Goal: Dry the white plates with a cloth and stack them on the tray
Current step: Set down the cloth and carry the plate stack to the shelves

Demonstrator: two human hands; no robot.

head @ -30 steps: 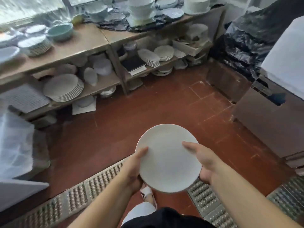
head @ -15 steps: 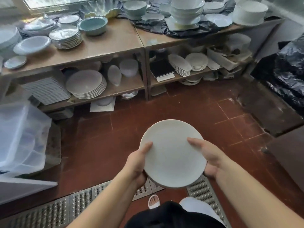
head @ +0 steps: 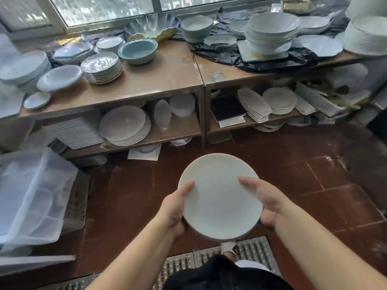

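I hold a round white plate [head: 218, 197] level in front of me, above the red tile floor. My left hand [head: 174, 208] grips its left rim, thumb on top and fingers underneath. My right hand [head: 266, 204] grips the right rim the same way. A darker edge shows under the plate's near rim, maybe a second plate; I cannot tell. No cloth and no tray are in view.
Wooden tables [head: 159, 80] with lower shelves stand ahead, loaded with stacked plates [head: 125, 125] and bowls [head: 138, 50]. A clear plastic bin [head: 31, 195] sits at the left. Metal floor grating [head: 249, 252] runs under my feet.
My view has swung left and up toward the tables, which have come closer. The plate stays held in both hands with the same grip.
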